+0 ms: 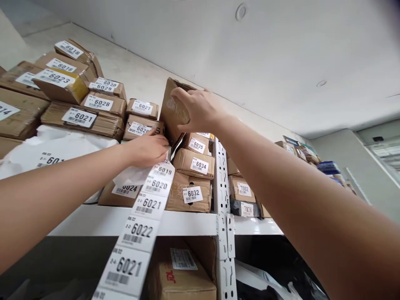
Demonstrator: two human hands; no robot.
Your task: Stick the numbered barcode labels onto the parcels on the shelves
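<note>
My right hand (196,109) reaches up and grips a tilted brown cardboard parcel (172,109) at the top of the stack, fingers curled over its upper edge. My left hand (149,148) is closed on the top end of a long strip of white numbered labels (139,227) that hangs down toward me, reading 6019, 6020, 6021, 6022. The left hand sits just below the tilted parcel, beside the parcel tagged 6026 (142,128). Under both hands lie taped parcels labelled 6035 (196,143), 6034 (194,163) and 6032 (189,192).
A white metal shelf (175,223) with a perforated upright post (222,196) carries several labelled parcels: 6023 (61,85), 6021 (81,118), 6028 (104,103). A white poly bag (50,150) lies at left. Parcels 7002 (242,189) sit right of the post; more boxes (181,273) below.
</note>
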